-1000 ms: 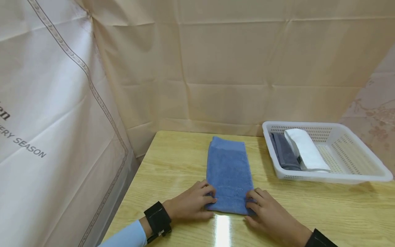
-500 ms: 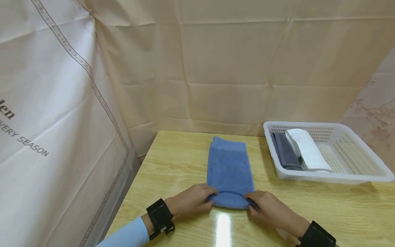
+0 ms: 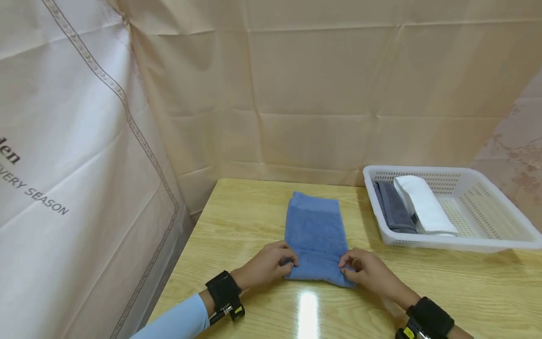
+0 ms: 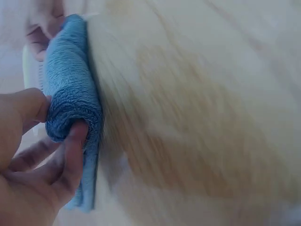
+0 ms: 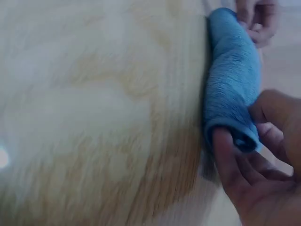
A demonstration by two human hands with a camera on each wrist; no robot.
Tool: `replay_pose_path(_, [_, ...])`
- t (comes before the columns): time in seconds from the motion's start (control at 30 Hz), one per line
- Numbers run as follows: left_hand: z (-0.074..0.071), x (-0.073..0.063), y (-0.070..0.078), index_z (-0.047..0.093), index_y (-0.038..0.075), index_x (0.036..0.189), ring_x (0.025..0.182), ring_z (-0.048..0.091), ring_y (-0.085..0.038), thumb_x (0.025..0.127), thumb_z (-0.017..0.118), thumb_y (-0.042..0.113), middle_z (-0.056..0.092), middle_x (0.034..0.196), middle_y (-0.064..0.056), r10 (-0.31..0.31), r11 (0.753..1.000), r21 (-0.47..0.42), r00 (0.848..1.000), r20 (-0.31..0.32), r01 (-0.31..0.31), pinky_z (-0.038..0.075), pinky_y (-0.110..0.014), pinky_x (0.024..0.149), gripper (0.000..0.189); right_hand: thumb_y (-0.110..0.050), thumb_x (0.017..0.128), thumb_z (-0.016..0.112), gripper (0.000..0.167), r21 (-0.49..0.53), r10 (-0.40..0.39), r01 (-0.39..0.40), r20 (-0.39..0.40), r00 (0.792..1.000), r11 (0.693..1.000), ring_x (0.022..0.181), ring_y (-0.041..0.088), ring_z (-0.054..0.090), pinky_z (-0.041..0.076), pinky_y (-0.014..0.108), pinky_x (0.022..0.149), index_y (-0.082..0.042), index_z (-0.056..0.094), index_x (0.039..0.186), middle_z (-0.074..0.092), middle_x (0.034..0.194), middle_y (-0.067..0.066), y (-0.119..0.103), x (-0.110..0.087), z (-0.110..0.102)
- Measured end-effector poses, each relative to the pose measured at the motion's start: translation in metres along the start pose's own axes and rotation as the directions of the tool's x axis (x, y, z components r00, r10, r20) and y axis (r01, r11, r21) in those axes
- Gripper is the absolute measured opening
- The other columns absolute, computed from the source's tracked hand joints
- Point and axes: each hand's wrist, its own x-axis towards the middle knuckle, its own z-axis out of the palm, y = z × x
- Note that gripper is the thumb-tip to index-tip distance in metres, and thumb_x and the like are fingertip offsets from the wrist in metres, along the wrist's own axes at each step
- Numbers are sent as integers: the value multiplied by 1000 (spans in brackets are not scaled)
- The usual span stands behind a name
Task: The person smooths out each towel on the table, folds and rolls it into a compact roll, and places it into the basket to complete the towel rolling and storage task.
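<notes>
A blue towel (image 3: 316,230) lies lengthwise on the table, its near end rolled over toward the far end. My left hand (image 3: 271,262) grips the left end of the roll; in the left wrist view a finger is tucked inside the coil of the towel (image 4: 70,70) and the thumb presses from outside. At the other end my right hand (image 3: 368,270) pinches the roll likewise, with a finger inside the open end of the towel (image 5: 233,75) in the right wrist view. The far part of the towel stays flat.
Back right on the wooden table (image 3: 241,212) stands a white plastic basket (image 3: 499,242). Inside it, at the left, lie a folded dark grey towel (image 3: 394,207) and a folded white towel (image 3: 425,207). Beige cloth (image 3: 313,94) hangs behind the table, white cloth (image 3: 84,188) on the left.
The towel's near end, flat a second ago, has been turned up and rolled away from me. Both hands have moved slightly forward with it. The basket stays put.
</notes>
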Motion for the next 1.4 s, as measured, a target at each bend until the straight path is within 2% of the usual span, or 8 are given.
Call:
replay_pose_path(0.1, [1,2,1,77,19,103,97,54,-8,100,64,8,64,107,7,87,978,188,996,-2,-85,45,-19,83,17,-4,87,81,18,-240,-175,153,-73,982,959,71,4,50,46,23,59,-19,75,91,57,92,-7,-3,1,3])
replay_pose_path(0.27, [0,-1,9,74,13,110,105,53,-13,99,68,18,63,113,2,200,900,379,976,83,-216,43,-26,94,14,-5,78,88,19,-528,-467,375,-46,883,762,83,11,59,53,23,65,-11,76,91,59,96,-1,-9,-2,11])
replay_pose_path(0.5, [-5,-5,17,66,11,117,101,54,-10,92,80,22,59,110,2,173,860,458,972,159,-227,46,-23,88,30,-25,71,96,48,-649,-502,381,0,865,658,93,19,63,57,31,74,-3,69,103,61,104,5,-10,-9,19])
replay_pose_path(0.67, [-5,-2,17,67,8,116,90,56,-8,94,74,11,62,99,0,165,858,468,976,140,-212,46,-20,79,23,-11,75,90,40,-618,-455,358,1,891,700,91,23,65,57,33,73,1,69,106,65,102,8,-11,-8,17])
replay_pose_path(0.8, [-2,0,11,65,1,122,82,54,-4,97,64,8,63,95,1,101,925,354,987,122,-138,45,-15,71,26,-10,87,79,33,-482,-280,244,-2,960,841,98,26,70,59,37,77,4,71,115,72,108,13,-12,-6,9])
replay_pose_path(0.97, [-1,3,2,64,3,123,66,48,0,105,55,13,53,82,8,-8,993,116,995,97,-3,41,-13,58,23,-14,97,68,30,-194,-14,17,14,1000,981,61,6,54,46,25,60,1,70,123,72,91,6,-7,0,1])
replay_pose_path(1.17, [-2,2,-3,59,15,132,71,53,-2,108,55,19,62,97,8,-109,991,-81,994,24,111,45,-19,62,25,-13,104,60,19,117,151,-156,52,987,981,59,8,45,41,27,55,-7,57,122,58,72,1,2,5,-3])
replay_pose_path(1.4, [-5,3,-2,77,14,113,95,54,-7,103,66,16,61,110,4,10,992,126,995,-100,3,48,-18,78,15,-10,100,66,9,57,138,-137,-14,990,989,65,12,48,43,28,57,-11,61,108,58,84,4,0,13,-3])
